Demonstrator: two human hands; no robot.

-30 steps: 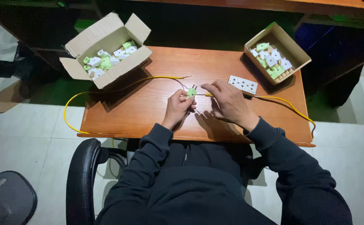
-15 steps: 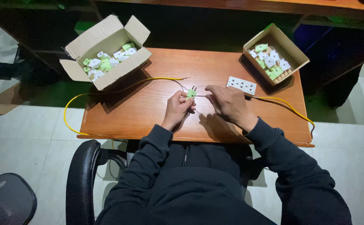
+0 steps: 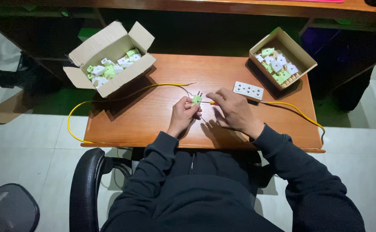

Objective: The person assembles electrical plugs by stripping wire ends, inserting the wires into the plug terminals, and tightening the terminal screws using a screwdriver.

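Note:
My left hand (image 3: 182,115) holds a small green plug (image 3: 196,99) with metal pins above the middle of the wooden table (image 3: 153,120). My right hand (image 3: 233,111) grips a thin screwdriver (image 3: 209,103) with a red and yellow handle, its tip against the plug. A yellow cable (image 3: 153,87) runs from the plug area leftward and loops off the table's left edge. A white socket strip (image 3: 248,90) lies just beyond my right hand, with another yellow cable (image 3: 297,111) trailing to the right.
An open cardboard box (image 3: 110,47) of green and white plugs sits at the table's far left. A smaller box (image 3: 302,58) of similar parts stands at the far right. A black office chair (image 3: 84,184) is under me. Dark furniture lies beyond the table.
My right hand has shifted slightly at the plug; the left hand keeps holding the plug in the same spot. The boxes and socket strip have not moved.

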